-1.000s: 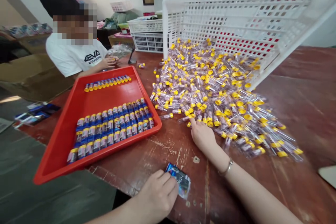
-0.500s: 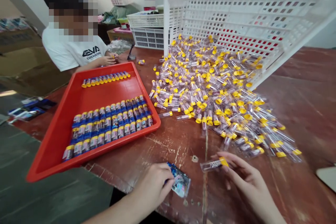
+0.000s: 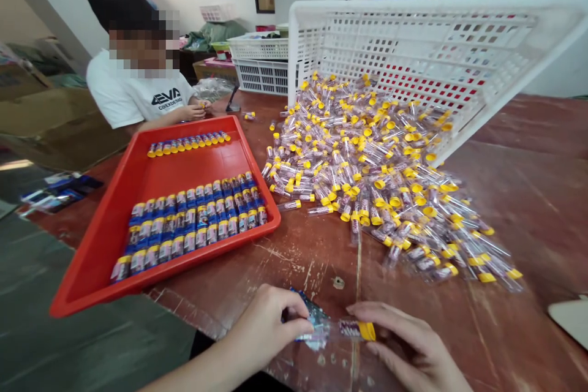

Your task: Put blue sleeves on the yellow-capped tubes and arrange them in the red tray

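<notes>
A clear tube with a yellow cap (image 3: 349,329) lies sideways between my hands, near the table's front edge. My left hand (image 3: 269,324) has its fingers closed at the tube's clear end, over a blue, shiny packet (image 3: 316,318) that is partly hidden. My right hand (image 3: 404,343) holds the capped end between thumb and fingers. Beyond them spreads a big heap of similar yellow-capped tubes (image 3: 362,159). To the left, a red tray (image 3: 179,174) holds rows of filled tubes with blue inside.
A tipped white basket (image 3: 408,9) stands behind the heap. Across the table a person in a white shirt (image 3: 133,95) handles a small item. Dark packets (image 3: 59,190) lie at the left table corner. A pale object (image 3: 569,318) is at the right edge.
My right hand has brought the tube left and down to my left hand, which now touches its clear end. The view has tilted up slightly.
</notes>
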The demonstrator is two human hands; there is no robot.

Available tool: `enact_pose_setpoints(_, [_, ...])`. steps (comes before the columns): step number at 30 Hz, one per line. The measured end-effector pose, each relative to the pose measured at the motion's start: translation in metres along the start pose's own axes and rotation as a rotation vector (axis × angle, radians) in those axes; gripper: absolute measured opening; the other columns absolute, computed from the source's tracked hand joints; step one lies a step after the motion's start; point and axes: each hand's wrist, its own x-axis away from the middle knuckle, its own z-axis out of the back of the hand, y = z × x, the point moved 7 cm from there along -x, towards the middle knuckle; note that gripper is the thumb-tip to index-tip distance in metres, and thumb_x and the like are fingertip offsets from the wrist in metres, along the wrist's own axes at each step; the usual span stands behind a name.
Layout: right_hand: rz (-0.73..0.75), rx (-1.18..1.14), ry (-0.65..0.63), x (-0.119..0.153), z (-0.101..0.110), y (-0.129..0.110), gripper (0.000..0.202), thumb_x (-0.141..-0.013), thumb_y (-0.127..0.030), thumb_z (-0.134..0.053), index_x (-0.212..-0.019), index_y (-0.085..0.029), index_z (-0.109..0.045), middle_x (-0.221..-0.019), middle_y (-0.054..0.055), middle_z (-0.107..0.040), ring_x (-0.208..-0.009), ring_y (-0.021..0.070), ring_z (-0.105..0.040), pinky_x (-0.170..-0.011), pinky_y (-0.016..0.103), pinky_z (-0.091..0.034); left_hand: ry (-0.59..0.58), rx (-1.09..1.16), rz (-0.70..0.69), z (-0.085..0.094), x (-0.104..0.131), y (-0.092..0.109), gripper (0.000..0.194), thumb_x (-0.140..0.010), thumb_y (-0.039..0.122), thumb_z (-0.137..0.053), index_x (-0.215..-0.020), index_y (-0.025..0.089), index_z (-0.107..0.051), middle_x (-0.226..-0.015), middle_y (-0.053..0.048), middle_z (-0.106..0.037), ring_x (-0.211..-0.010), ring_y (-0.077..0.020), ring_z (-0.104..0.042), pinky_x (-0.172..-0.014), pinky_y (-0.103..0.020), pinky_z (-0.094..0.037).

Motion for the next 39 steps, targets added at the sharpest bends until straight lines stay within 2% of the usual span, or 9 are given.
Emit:
enact_pose_setpoints(4, [-0.372, -0.437, 0.101, 0.007, -0.015, 0.028, 0.026, -0.084, -0.030, -0.072, -0.109, -0.036, -0.072, -0.103, 0.001, -0.075, -0.059, 0.0084, -0.065, -0.054, 0.015, -0.054, -0.074, 0.129, -0.025, -0.006, 0.004, 0.009, 0.019, -0.084, 0.029, -0.063, -0.093, 0.023, -0.079, -0.083, 0.001, -0.074, -0.075, -0.0139, -0.062, -0.068, -0.021, -0.039])
enact_pose_setpoints(6, [-0.461, -0.581, 0.154, 0.011, -0.027, 0.039, 0.027, -0.081, -0.031, -0.075, -0.108, -0.033, -0.074, -0.091, 0.001, -0.075, -0.050, 0.0049, -0.058, -0.050, 0.014, -0.051, -0.103, 0.158, -0.017, -0.011, 0.007, 0.011, 0.022, -0.084, 0.034, -0.062, -0.097, 0.024, -0.078, -0.084, 0.001, -0.073, -0.075, -0.0148, -0.061, -0.066, -0.022, -0.038])
enact_pose_setpoints(8, [-0.434, -0.653, 0.158, 0.011, -0.038, 0.045, 0.029, -0.078, -0.028, -0.077, -0.107, -0.031, -0.075, -0.091, 0.002, -0.074, -0.050, 0.0049, -0.059, -0.049, 0.013, -0.050, -0.100, 0.122, 0.004, -0.014, 0.010, 0.012, 0.021, -0.078, 0.032, -0.070, -0.097, 0.025, -0.077, -0.085, 0.003, -0.072, -0.078, -0.0157, -0.060, -0.069, -0.023, -0.038])
enact_pose_setpoints(12, [-0.465, -0.869, 0.034, 0.012, -0.061, 0.053, 0.029, -0.082, -0.034, -0.073, -0.110, -0.026, -0.073, -0.120, 0.008, -0.065, -0.053, 0.0085, -0.066, -0.049, 0.020, -0.055, -0.043, 0.007, 0.011, -0.012, 0.012, 0.015, 0.024, -0.072, 0.026, -0.074, -0.097, 0.028, -0.076, -0.096, 0.004, -0.072, -0.093, -0.0185, -0.059, -0.085, -0.026, -0.037])
enact_pose_setpoints(16, [-0.702, -1.230, -0.039, 0.017, -0.085, 0.046, 0.022, -0.083, -0.027, -0.072, -0.102, -0.021, -0.064, -0.092, 0.003, -0.068, -0.050, 0.0101, -0.066, -0.048, 0.020, -0.053, -0.068, -0.006, -0.031, -0.013, 0.015, 0.027, 0.024, -0.074, 0.027, -0.072, -0.098, 0.027, -0.075, -0.098, 0.002, -0.071, -0.097, -0.0200, -0.057, -0.089, -0.030, -0.037])
enact_pose_setpoints(20, [-0.688, -1.587, -0.125, 0.010, -0.109, 0.016, 0.022, -0.077, -0.025, -0.066, -0.097, -0.020, -0.058, -0.086, 0.002, -0.066, -0.065, 0.0152, -0.067, -0.060, 0.027, -0.055, -0.143, 0.062, -0.019, -0.019, 0.016, 0.035, 0.026, -0.074, 0.025, -0.072, -0.099, 0.024, -0.076, -0.098, -0.001, -0.071, -0.096, -0.0209, -0.057, -0.090, -0.032, -0.039])
enact_pose_setpoints(26, [-0.700, -1.636, -0.159, 0.008, -0.129, 0.012, 0.029, -0.073, -0.029, -0.059, -0.101, -0.022, -0.058, -0.076, 0.002, -0.065, -0.068, 0.0175, -0.064, -0.070, 0.032, -0.052, -0.127, 0.316, -0.004, -0.031, 0.014, 0.022, 0.032, -0.074, 0.021, -0.066, -0.105, 0.024, -0.075, -0.101, -0.001, -0.072, -0.098, -0.0213, -0.062, -0.091, -0.031, -0.045])
enact_pose_setpoints(35, [-0.741, -1.544, -0.087, 0.013, -0.126, 0.027, 0.028, -0.072, -0.029, -0.061, -0.098, -0.021, -0.060, -0.076, 0.002, -0.065, -0.065, 0.0148, -0.060, -0.059, 0.022, -0.045, -0.138, 0.394, -0.051, -0.031, 0.012, 0.027, 0.031, -0.074, 0.019, -0.065, -0.102, 0.023, -0.075, -0.097, 0.000, -0.074, -0.096, -0.0191, -0.065, -0.088, -0.028, -0.047])
enact_pose_setpoints(39, [-0.761, -1.486, -0.115, 0.016, -0.122, 0.030, 0.028, -0.074, -0.030, -0.061, -0.100, -0.021, -0.064, -0.076, 0.003, -0.066, -0.073, 0.0181, -0.064, -0.067, 0.028, -0.051, -0.132, 0.398, -0.059, -0.031, 0.010, 0.025, 0.030, -0.073, 0.018, -0.067, -0.102, 0.023, -0.076, -0.096, 0.001, -0.074, -0.095, -0.0185, -0.065, -0.087, -0.026, -0.047])
